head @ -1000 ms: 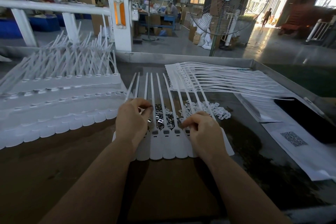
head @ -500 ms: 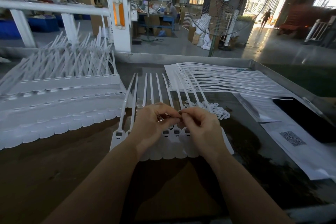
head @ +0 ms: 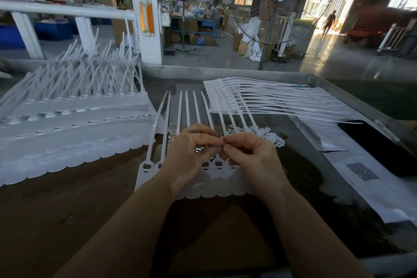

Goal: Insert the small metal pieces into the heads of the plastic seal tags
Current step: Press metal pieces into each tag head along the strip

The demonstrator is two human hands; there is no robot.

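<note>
Both hands meet just above the row of seal tags on the worktop. The left hand and right hand bring curled fingers tip to tip, apparently pinching a small metal piece too tiny to make out. Loose glinting metal pieces lie under the left fingers. Best to orient the piece squarely, then press it straight down into a rectangular head slot just below the fingertips. The tags are smooth, translucent white plastic with thin, stiff tails.

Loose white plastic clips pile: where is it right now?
Head view, centre-right of the table: the pile of white plastic clips lies just beyond the right hand, beside the straps of the seal tag strip and in front of the fanned tag stack.
</note>
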